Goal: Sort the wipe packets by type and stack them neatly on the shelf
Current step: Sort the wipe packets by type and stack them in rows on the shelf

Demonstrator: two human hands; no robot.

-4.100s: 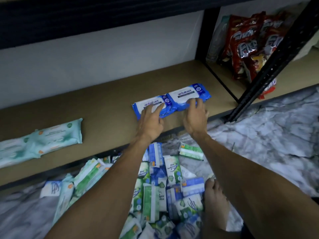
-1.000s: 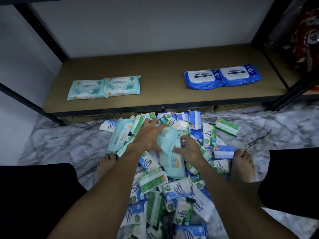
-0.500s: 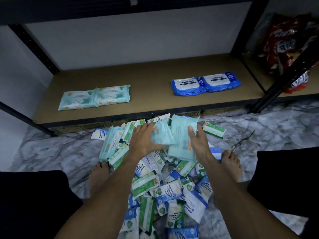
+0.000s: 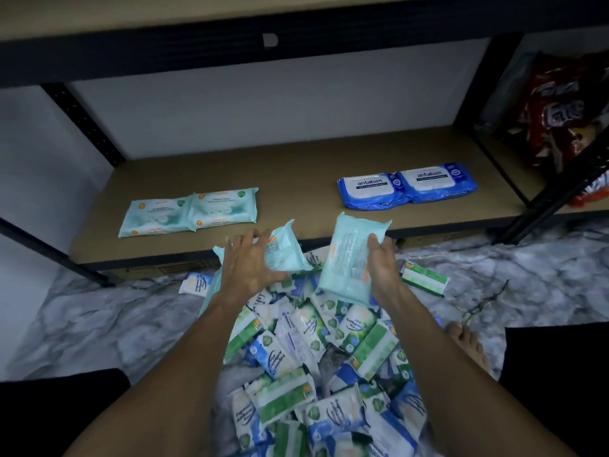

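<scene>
My left hand (image 4: 248, 262) grips a pale teal wipe packet (image 4: 285, 249), lifted above the pile. My right hand (image 4: 384, 268) holds a second, larger pale teal packet (image 4: 349, 258) with its back side facing me. Both hover just in front of the low shelf board (image 4: 296, 169). On the shelf two teal packets (image 4: 191, 211) lie side by side at the left and two blue antabax packets (image 4: 407, 184) at the right. A pile of small green, blue and white wipe packets (image 4: 316, 357) covers the floor between my arms.
Black shelf uprights stand at left (image 4: 82, 120) and right (image 4: 553, 199). Red snack bags (image 4: 566, 110) fill the neighbouring shelf bay at right. The floor is grey marble (image 4: 99, 318). My bare foot (image 4: 468, 344) rests beside the pile.
Both hands have risen from the pile toward the shelf edge, each carrying a teal packet. The view has tilted slightly upward and closer.
</scene>
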